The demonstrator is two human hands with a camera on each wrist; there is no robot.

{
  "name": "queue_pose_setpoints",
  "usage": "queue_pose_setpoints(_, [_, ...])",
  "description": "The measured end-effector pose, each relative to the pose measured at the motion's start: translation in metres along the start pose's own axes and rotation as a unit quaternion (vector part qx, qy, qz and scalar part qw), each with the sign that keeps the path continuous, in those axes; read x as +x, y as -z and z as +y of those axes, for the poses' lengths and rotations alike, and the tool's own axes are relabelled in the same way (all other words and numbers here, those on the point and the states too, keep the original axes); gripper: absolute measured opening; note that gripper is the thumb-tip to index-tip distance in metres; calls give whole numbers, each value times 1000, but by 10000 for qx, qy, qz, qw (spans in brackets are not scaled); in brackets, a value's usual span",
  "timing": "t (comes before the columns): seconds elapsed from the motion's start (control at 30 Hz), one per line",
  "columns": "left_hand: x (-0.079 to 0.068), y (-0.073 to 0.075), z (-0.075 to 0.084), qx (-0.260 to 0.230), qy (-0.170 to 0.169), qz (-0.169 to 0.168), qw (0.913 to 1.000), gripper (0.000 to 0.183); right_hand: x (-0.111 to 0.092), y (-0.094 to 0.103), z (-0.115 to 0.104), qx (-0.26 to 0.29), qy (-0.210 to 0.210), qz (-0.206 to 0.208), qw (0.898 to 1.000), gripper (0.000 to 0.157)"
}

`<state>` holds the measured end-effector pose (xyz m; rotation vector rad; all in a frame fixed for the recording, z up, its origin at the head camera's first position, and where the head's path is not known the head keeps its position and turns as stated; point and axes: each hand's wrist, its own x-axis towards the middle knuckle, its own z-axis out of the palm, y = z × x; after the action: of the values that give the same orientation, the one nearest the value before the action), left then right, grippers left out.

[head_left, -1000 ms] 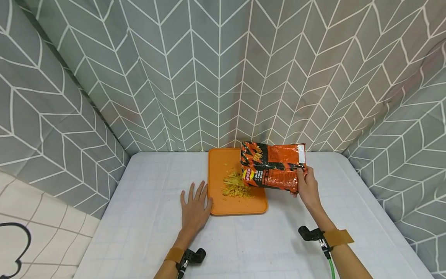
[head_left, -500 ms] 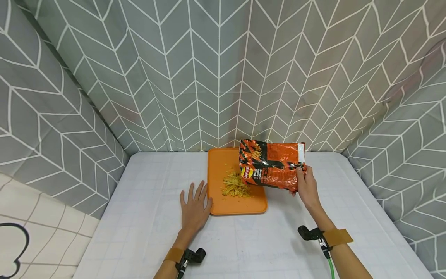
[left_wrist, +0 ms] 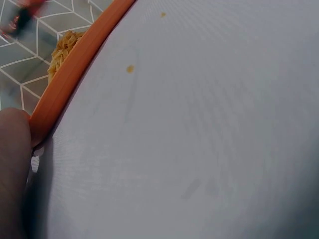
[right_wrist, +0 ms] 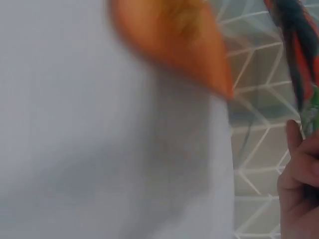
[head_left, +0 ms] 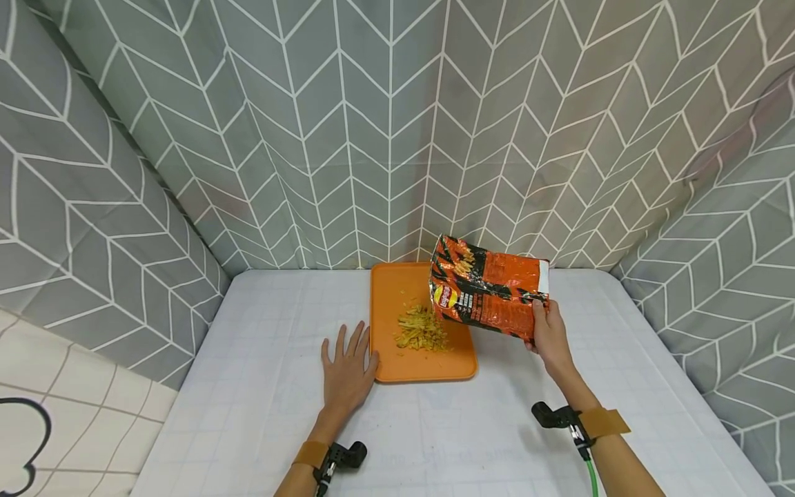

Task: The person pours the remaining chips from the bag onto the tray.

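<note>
My right hand [head_left: 550, 335] grips the right end of an orange and black chip bag [head_left: 491, 286]. The bag is tilted, and its left end hangs over the orange tray [head_left: 388, 290], hiding the tray's right part. A heap of yellow stick-shaped chips [head_left: 421, 329] with small crumbs lies on the tray. With fingers spread, my left hand [head_left: 349, 369] lies flat on the table, its thumb against the tray's left edge. In the left wrist view, the thumb [left_wrist: 14, 144] is right at the tray rim [left_wrist: 75, 64]. The right wrist view shows curled fingers [right_wrist: 301, 174] under the bag [right_wrist: 299, 45].
A white cloth covers the table [head_left: 267, 331], with a few crumbs [left_wrist: 130, 68] near the tray. Grey curtains [head_left: 391, 138] with white chevron lines stand at the back and both sides. A green cable [head_left: 591, 478] runs from the right wrist camera.
The bag's left end has risen and the bag slants more, its right end lower. The right hand has shifted slightly with it. The left hand, tray and chip heap look the same.
</note>
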<state>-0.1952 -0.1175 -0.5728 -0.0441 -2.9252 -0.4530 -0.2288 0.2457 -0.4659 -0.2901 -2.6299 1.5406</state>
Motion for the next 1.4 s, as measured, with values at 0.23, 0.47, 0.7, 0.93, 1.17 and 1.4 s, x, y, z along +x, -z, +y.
queue_pose_setpoints(0.23, [0, 1, 1, -51, -1, -32, 10000, 63, 0, 1, 2, -362, 278, -48, 9989, 53])
queue_pose_setpoints(0.47, [0, 1, 1, -38, 7, -39, 10000, 63, 0, 2, 2, 56, -63, -136, 9999, 59])
queue_pose_setpoints(0.7, [1, 1, 1, -15, -8, -26, 10000, 63, 0, 4, 3, 114, -184, -109, 9997, 60])
queue_pose_setpoints(0.93, [1, -1, -1, 18, -20, -1, 10000, 62, 2, 5, 2, -39, -4, -93, 9999, 60])
queue_pose_setpoints(1.17, [1, -1, -2, 5, 5, -12, 10000, 62, 1, 5, 0, 94, -87, -107, 9999, 60])
queue_pose_setpoints(1.4, [2, -1, -1, 0, 11, -14, 10000, 62, 2, 3, 1, -505, 308, 22, 9982, 54])
